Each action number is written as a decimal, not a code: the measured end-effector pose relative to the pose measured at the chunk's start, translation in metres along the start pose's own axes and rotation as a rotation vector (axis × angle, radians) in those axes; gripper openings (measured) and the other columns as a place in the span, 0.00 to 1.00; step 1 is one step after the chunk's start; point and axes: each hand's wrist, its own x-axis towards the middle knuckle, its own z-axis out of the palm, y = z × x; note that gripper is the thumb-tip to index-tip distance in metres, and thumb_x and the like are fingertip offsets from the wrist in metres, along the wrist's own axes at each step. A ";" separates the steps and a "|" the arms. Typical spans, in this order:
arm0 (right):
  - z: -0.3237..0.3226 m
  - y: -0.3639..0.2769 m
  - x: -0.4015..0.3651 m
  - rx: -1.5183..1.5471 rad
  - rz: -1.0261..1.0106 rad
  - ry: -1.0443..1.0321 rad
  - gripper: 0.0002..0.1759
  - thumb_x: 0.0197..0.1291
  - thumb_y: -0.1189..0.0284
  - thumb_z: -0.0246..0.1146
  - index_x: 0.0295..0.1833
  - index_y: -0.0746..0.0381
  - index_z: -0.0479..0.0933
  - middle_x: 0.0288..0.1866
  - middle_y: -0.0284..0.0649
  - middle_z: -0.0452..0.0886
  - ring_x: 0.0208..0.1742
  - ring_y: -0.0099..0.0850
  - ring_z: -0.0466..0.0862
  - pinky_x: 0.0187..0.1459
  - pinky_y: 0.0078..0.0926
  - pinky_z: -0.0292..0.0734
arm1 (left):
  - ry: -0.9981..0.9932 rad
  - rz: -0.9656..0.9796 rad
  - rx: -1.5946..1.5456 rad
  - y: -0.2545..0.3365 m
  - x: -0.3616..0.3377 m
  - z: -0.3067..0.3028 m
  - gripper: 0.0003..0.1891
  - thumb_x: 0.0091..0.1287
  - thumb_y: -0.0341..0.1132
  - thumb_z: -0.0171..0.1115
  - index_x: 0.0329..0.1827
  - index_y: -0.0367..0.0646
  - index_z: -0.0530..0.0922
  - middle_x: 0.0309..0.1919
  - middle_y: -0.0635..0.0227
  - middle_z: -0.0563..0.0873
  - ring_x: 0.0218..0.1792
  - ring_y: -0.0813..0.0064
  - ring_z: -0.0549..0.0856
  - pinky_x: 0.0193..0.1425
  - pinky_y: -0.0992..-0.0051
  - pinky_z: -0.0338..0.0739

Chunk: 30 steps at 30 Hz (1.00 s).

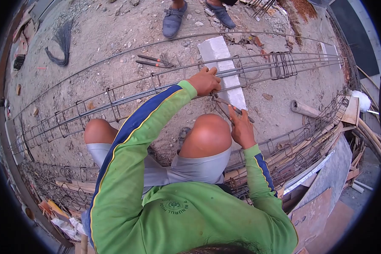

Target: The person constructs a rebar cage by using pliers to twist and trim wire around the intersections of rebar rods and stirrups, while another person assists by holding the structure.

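Note:
A long rebar cage point(133, 94) of thin steel bars and square stirrups runs across the ground in front of my knees. It rests over a pale block point(218, 50). My left hand point(205, 81) has its fingers curled over the cage's bars beside the block. In my right hand point(241, 130) are the handles of dark pincers point(224, 102). Their jaws meet the near bar, just below my left hand. Whether tie wire sits in the jaws is too small to tell. Several stirrups point(280, 65) are bunched together on the cage to the right.
Pliers with black and orange handles point(153, 62) lie beyond the cage. A bundle of tie wire point(62, 45) is at the upper left. Another person's shoes point(173, 20) stand at the top. More rebar cages point(292, 142) and boards point(326, 180) lie at the right.

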 end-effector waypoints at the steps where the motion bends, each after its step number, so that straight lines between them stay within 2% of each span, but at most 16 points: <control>1: 0.003 0.002 0.000 -0.003 0.002 0.000 0.30 0.71 0.67 0.54 0.76 0.35 0.61 0.68 0.60 0.63 0.64 0.61 0.72 0.58 0.58 0.68 | 0.009 0.010 0.018 0.000 0.000 0.001 0.04 0.56 0.37 0.65 0.24 0.54 0.79 0.32 0.76 0.79 0.51 0.64 0.73 0.53 0.61 0.67; 4: 0.004 -0.001 0.003 0.111 -0.030 0.012 0.30 0.71 0.67 0.54 0.76 0.36 0.62 0.66 0.58 0.65 0.63 0.60 0.73 0.57 0.59 0.68 | 0.017 0.011 0.007 0.000 -0.001 0.003 0.05 0.56 0.37 0.65 0.23 0.55 0.79 0.32 0.76 0.78 0.51 0.64 0.73 0.52 0.62 0.67; 7: -0.004 -0.010 -0.001 -0.030 0.016 -0.012 0.29 0.70 0.66 0.54 0.75 0.37 0.64 0.59 0.55 0.69 0.58 0.57 0.74 0.55 0.57 0.69 | 0.026 0.001 0.005 -0.001 -0.002 0.004 0.05 0.55 0.38 0.66 0.23 0.55 0.79 0.32 0.77 0.79 0.51 0.64 0.72 0.54 0.61 0.67; 9: -0.007 -0.011 -0.002 -0.134 0.004 -0.007 0.28 0.70 0.66 0.55 0.75 0.38 0.65 0.51 0.51 0.73 0.53 0.52 0.74 0.51 0.53 0.68 | 0.039 0.005 0.005 -0.002 -0.003 0.007 0.04 0.55 0.38 0.66 0.24 0.55 0.79 0.32 0.77 0.79 0.51 0.64 0.72 0.55 0.60 0.67; 10: -0.006 -0.012 -0.003 -0.138 -0.001 -0.009 0.28 0.70 0.66 0.55 0.75 0.38 0.65 0.51 0.51 0.73 0.53 0.52 0.74 0.51 0.53 0.68 | 0.048 0.011 0.008 -0.003 -0.004 0.008 0.04 0.55 0.38 0.66 0.24 0.56 0.79 0.31 0.77 0.79 0.51 0.64 0.72 0.56 0.60 0.66; 12: -0.003 -0.016 -0.007 -0.228 0.001 0.067 0.27 0.69 0.65 0.56 0.74 0.48 0.67 0.46 0.49 0.74 0.52 0.48 0.73 0.49 0.50 0.66 | 0.055 0.006 -0.002 -0.003 -0.005 0.010 0.04 0.55 0.37 0.66 0.24 0.55 0.79 0.31 0.77 0.79 0.52 0.63 0.72 0.58 0.59 0.66; 13: 0.005 -0.011 -0.009 -0.230 -0.006 0.066 0.27 0.69 0.65 0.56 0.74 0.48 0.67 0.46 0.49 0.74 0.52 0.48 0.73 0.49 0.50 0.66 | 0.060 0.006 -0.014 -0.004 -0.006 0.011 0.04 0.54 0.36 0.67 0.25 0.55 0.79 0.31 0.77 0.79 0.53 0.63 0.72 0.59 0.58 0.65; 15: 0.036 0.013 -0.006 -0.141 -0.072 0.177 0.26 0.67 0.63 0.59 0.69 0.60 0.70 0.42 0.49 0.77 0.49 0.49 0.75 0.48 0.50 0.69 | 0.091 0.000 -0.022 -0.003 -0.007 0.014 0.05 0.53 0.36 0.67 0.25 0.54 0.78 0.31 0.77 0.80 0.54 0.62 0.72 0.59 0.58 0.65; 16: 0.052 0.025 -0.001 -0.145 -0.083 0.176 0.26 0.67 0.63 0.59 0.69 0.60 0.70 0.42 0.49 0.77 0.49 0.49 0.75 0.48 0.50 0.69 | 0.121 -0.001 -0.033 -0.003 -0.007 0.015 0.05 0.52 0.35 0.68 0.25 0.54 0.78 0.32 0.77 0.80 0.55 0.62 0.72 0.60 0.58 0.65; 18: 0.065 0.032 0.008 0.406 -0.036 -0.104 0.25 0.65 0.61 0.63 0.61 0.67 0.72 0.37 0.46 0.79 0.39 0.46 0.81 0.40 0.48 0.75 | 0.105 -0.016 -0.046 -0.003 -0.008 0.014 0.06 0.50 0.34 0.68 0.25 0.54 0.77 0.31 0.77 0.81 0.55 0.61 0.72 0.60 0.57 0.64; 19: 0.060 0.031 0.009 0.400 -0.041 -0.104 0.25 0.65 0.61 0.63 0.61 0.67 0.72 0.37 0.46 0.79 0.39 0.46 0.81 0.40 0.48 0.75 | 0.083 -0.019 -0.060 -0.003 -0.008 0.013 0.07 0.49 0.34 0.69 0.25 0.53 0.77 0.31 0.77 0.81 0.55 0.61 0.72 0.60 0.57 0.64; 21: 0.046 0.025 0.012 1.013 0.136 -0.535 0.21 0.66 0.60 0.63 0.55 0.65 0.73 0.33 0.43 0.81 0.27 0.40 0.82 0.29 0.42 0.78 | 0.113 -0.014 -0.075 -0.005 -0.010 0.013 0.07 0.49 0.34 0.69 0.24 0.53 0.76 0.31 0.77 0.81 0.55 0.60 0.72 0.61 0.58 0.64; 22: 0.049 0.031 0.012 1.010 0.137 -0.530 0.21 0.66 0.60 0.63 0.55 0.65 0.73 0.33 0.43 0.81 0.27 0.40 0.82 0.29 0.42 0.78 | 0.134 -0.005 -0.093 -0.005 -0.010 0.015 0.07 0.48 0.33 0.69 0.24 0.53 0.76 0.31 0.76 0.81 0.55 0.59 0.72 0.61 0.58 0.64; 24: 0.062 0.053 0.017 1.590 0.256 -0.824 0.21 0.66 0.60 0.64 0.55 0.65 0.76 0.35 0.38 0.82 0.24 0.32 0.81 0.27 0.35 0.79 | 0.142 -0.005 -0.109 -0.005 -0.009 0.017 0.07 0.48 0.33 0.68 0.24 0.52 0.76 0.30 0.76 0.81 0.55 0.59 0.72 0.61 0.59 0.65; 28: 0.075 0.060 0.021 1.714 0.216 -0.912 0.22 0.62 0.61 0.67 0.56 0.64 0.76 0.35 0.38 0.82 0.26 0.29 0.82 0.29 0.29 0.80 | 0.232 -0.026 -0.178 -0.005 -0.012 0.020 0.06 0.49 0.32 0.66 0.23 0.51 0.75 0.29 0.74 0.81 0.54 0.57 0.72 0.60 0.60 0.67; 30: 0.068 0.044 0.019 1.170 0.139 -0.751 0.25 0.58 0.63 0.71 0.56 0.65 0.75 0.35 0.37 0.82 0.29 0.28 0.83 0.32 0.27 0.81 | 0.224 -0.025 -0.173 -0.007 -0.014 0.019 0.06 0.49 0.32 0.66 0.23 0.50 0.75 0.29 0.74 0.81 0.54 0.57 0.72 0.60 0.60 0.67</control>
